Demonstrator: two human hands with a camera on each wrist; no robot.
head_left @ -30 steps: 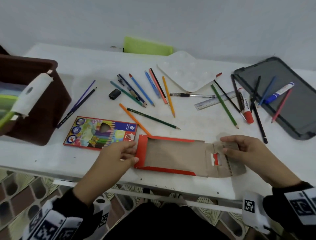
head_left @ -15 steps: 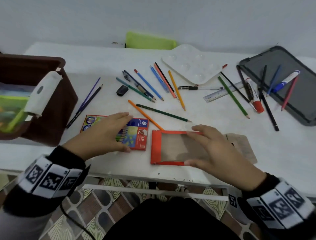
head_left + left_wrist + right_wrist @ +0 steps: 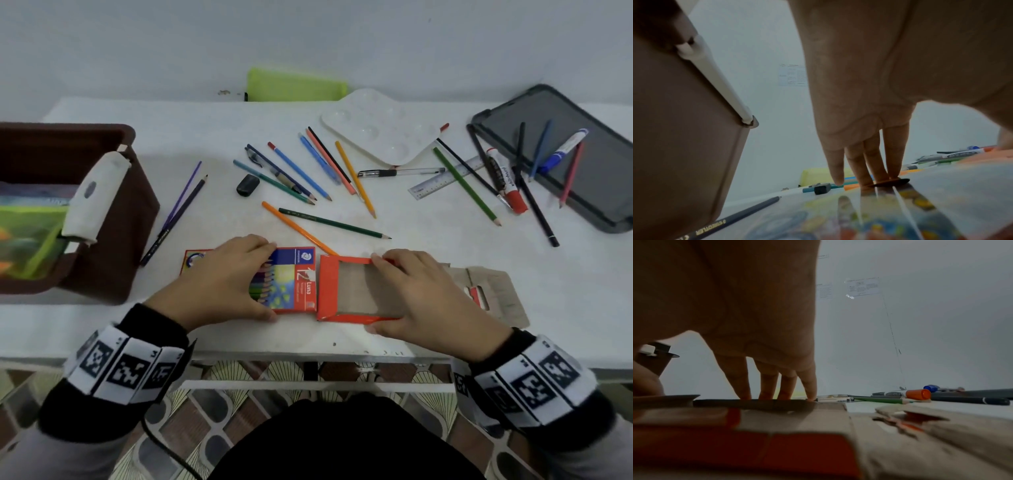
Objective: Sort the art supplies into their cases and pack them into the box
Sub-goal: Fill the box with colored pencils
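A printed coloured-pencil sleeve [image 3: 294, 274] lies flat near the table's front edge. My left hand [image 3: 265, 281] grips it across its width, fingers over the far edge and thumb on the near edge. In the left wrist view those fingers [image 3: 869, 162] reach down over the sleeve [image 3: 879, 219]. Right beside it lies the empty red cardboard tray [image 3: 329, 291], its open brown flap [image 3: 493, 294] pointing right. My right hand [image 3: 375, 295] holds the tray the same way, fingers [image 3: 766, 382] on its far wall. Sleeve and tray sit end to end, almost touching.
A brown box [image 3: 113, 260] with a white handle stands at the left. Several loose pencils [image 3: 334, 224] and pens fan out behind the hands, with a black eraser [image 3: 247, 185], a palette [image 3: 380, 133], a ruler [image 3: 445, 181], a red marker [image 3: 507, 181], a grey case [image 3: 599, 171] and a green pouch [image 3: 294, 85].
My left hand left the tray's end and settled on the sleeve. My right hand slid from the flap onto the tray's body. Sleeve and tray now sit closer together.
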